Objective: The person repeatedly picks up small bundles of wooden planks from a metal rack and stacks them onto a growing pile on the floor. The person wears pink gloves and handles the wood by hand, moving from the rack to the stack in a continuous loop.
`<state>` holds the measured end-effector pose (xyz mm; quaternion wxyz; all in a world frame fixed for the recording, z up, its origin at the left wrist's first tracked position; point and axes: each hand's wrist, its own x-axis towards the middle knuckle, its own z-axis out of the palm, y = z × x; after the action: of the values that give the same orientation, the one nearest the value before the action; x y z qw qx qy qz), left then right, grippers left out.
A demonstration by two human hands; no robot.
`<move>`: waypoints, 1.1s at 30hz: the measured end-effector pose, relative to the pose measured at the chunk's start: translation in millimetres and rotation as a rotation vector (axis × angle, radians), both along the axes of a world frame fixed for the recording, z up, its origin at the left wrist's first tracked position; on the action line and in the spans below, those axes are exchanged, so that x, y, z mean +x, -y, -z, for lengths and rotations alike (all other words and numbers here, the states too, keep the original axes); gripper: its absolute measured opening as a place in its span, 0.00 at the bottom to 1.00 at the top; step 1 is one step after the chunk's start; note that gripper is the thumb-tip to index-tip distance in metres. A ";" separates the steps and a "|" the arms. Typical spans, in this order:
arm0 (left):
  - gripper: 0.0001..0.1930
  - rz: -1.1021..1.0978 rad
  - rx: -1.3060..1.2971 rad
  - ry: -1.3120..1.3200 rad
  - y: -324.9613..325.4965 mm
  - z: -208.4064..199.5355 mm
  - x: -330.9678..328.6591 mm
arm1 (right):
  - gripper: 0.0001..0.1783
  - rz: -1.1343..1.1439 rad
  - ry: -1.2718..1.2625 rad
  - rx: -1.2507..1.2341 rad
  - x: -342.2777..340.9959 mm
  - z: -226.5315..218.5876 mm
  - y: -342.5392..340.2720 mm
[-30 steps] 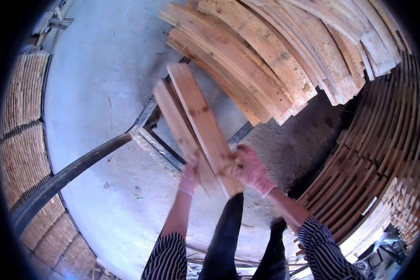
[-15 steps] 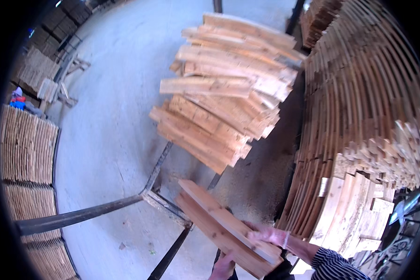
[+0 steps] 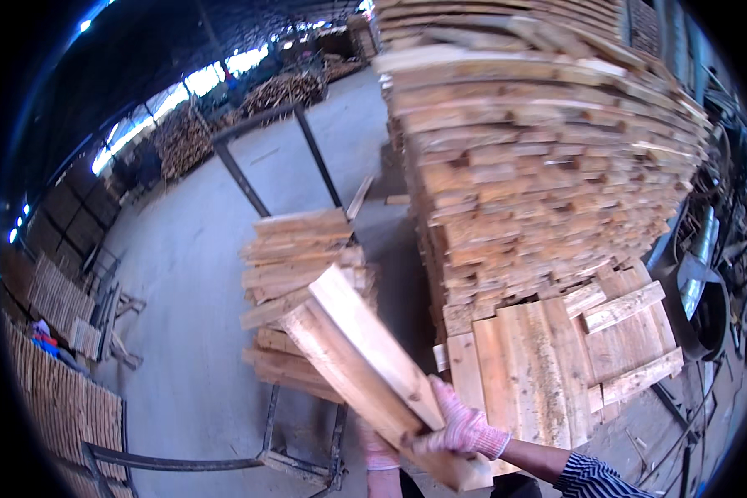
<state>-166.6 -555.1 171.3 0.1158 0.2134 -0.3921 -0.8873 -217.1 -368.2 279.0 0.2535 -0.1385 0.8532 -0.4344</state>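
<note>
The person's right hand (image 3: 465, 425) is closed across two boards (image 3: 353, 369) near their lower end, and from there the wood slants up and away to the left, well beyond the fingers. The left hand (image 3: 379, 455) sits against their left side, half hidden; I can't tell from here how far its fingers are curled. Behind the boards stands a rough stack of planks (image 3: 295, 249), and a low wood pile (image 3: 523, 373) lies off to the right

I can see a striped pink-and-white knit glove (image 3: 481, 436) on the right hand (image 3: 461, 425), a dark, pale-striped sleeve (image 3: 592, 478) and dark trousers (image 3: 516, 488).
</note>
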 end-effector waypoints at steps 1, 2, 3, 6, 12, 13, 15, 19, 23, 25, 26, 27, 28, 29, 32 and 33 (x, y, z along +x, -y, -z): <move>0.44 0.000 -0.253 0.004 -22.7 -5.1 -10.3 | 0.83 0.044 -0.121 -0.017 -3.0 -9.5 -31.4; 0.35 -0.025 -0.507 0.038 -44.0 -8.8 -16.9 | 0.84 0.096 -0.156 -0.090 -3.8 -26.5 -55.5; 0.40 0.031 -0.526 -0.019 -56.9 -16.6 -24.8 | 0.84 0.142 -0.191 -0.167 -4.8 -45.8 -77.5; 0.62 0.507 -0.393 -0.379 -96.7 -55.6 -38.6 | 0.89 0.042 -0.076 -0.091 -10.2 -65.4 -144.3; 0.72 0.687 -1.317 -0.632 -172.9 -126.0 -38.0 | 0.94 0.009 0.045 -0.438 -16.1 -10.0 -231.7; 0.70 0.525 -1.488 -0.775 -181.3 -126.9 -36.6 | 0.93 -0.010 -0.001 -0.471 -17.7 1.6 -234.9; 0.67 0.580 -1.228 -0.578 -198.0 -135.7 -31.6 | 0.89 -0.043 -0.172 -0.539 -19.3 23.9 -240.7; 0.59 0.908 -0.682 -0.189 -220.8 -34.9 -45.9 | 0.78 -0.090 -0.183 -0.578 -24.1 125.5 -260.0; 0.50 0.766 -1.446 -0.556 -192.7 -27.0 -34.5 | 0.76 -0.071 0.018 -0.441 0.6 119.9 -238.8; 0.42 0.682 -1.429 -0.685 -184.4 -34.4 -44.9 | 0.76 -0.024 -0.024 -0.196 9.6 92.8 -239.0; 0.38 0.638 -1.416 -0.764 -185.4 -40.6 -56.0 | 0.76 0.011 -0.054 -0.071 8.1 78.3 -241.2; 0.39 0.637 -1.370 -0.763 -190.1 -42.1 -56.4 | 0.76 0.025 -0.051 0.008 12.0 66.2 -246.4; 0.39 0.630 -1.298 -0.730 -192.1 -40.6 -68.4 | 0.77 0.041 -0.070 0.089 5.4 51.1 -254.3; 0.40 0.668 -1.140 -0.607 -195.3 -39.3 -71.9 | 0.78 0.028 -0.035 0.109 11.7 36.3 -260.9; 0.43 0.663 -0.507 -0.197 -201.4 -16.1 -67.5 | 0.80 0.231 -0.089 0.009 33.7 -8.3 -260.8; 0.44 0.635 -0.290 -0.117 -214.8 8.8 -67.2 | 0.78 0.312 -0.042 0.037 43.3 -2.3 -261.5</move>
<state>-233.8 -340.3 162.5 -0.1145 0.0112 -0.5534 -0.8249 -173.8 -106.7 281.3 0.1676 -0.0085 0.8772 -0.4497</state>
